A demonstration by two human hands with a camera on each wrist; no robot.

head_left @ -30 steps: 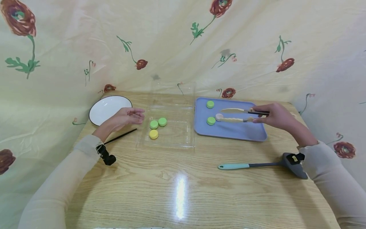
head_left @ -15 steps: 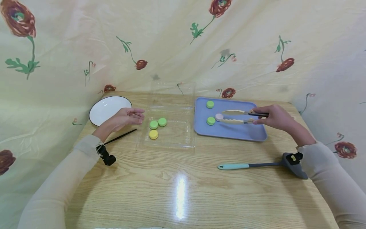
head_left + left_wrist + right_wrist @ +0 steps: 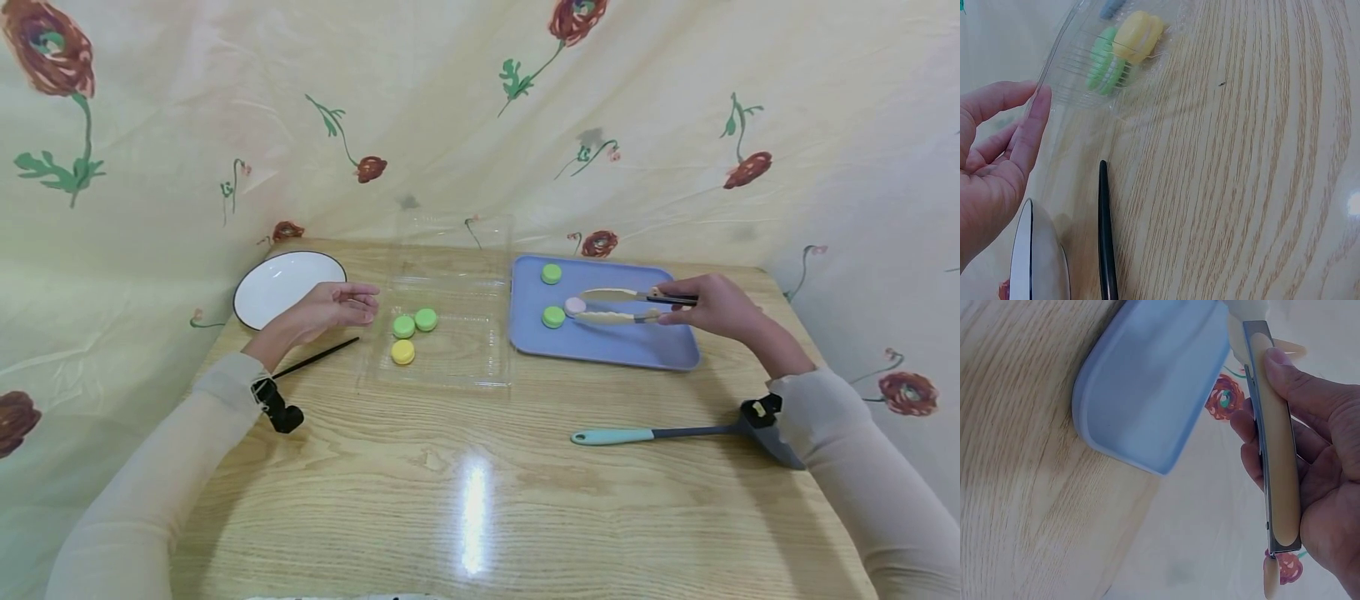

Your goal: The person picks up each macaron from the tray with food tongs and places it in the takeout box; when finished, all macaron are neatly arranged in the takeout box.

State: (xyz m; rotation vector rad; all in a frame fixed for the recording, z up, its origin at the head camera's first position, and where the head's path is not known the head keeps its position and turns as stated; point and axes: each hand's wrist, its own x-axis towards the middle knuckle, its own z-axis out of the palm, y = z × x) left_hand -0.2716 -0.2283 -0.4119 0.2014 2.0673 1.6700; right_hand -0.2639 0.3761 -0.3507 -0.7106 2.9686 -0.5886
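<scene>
My left hand (image 3: 330, 307) pinches the left rim of a clear plastic box (image 3: 1066, 94) between thumb and fingertips. Two green macarons (image 3: 426, 319) and a yellow macaron (image 3: 402, 352) lie in the box, and its lid stands raised at the back. My right hand (image 3: 716, 307) grips tongs (image 3: 1279, 444) with beige handles, thumb on one side and fingers on the other. Over the blue tray (image 3: 622, 346), the tongs' tips are spread, one on either side of a pale pink macaron (image 3: 574, 307). A green macaron (image 3: 553, 317) sits right beside it; another green macaron (image 3: 551, 273) is farther back.
Behind my left hand is a white dish (image 3: 281, 279) with a dark rim. A thin black stick (image 3: 315, 358) lies below that hand. In front of the tray, a spatula (image 3: 675, 433) with a turquoise handle lies partly under my right sleeve. Flowered cloth (image 3: 450, 108) hangs behind the table.
My right hand has shifted slightly left with the tongs, bringing their spread tips beside the pale pink macaron. The left hand and the box have stayed in place.
</scene>
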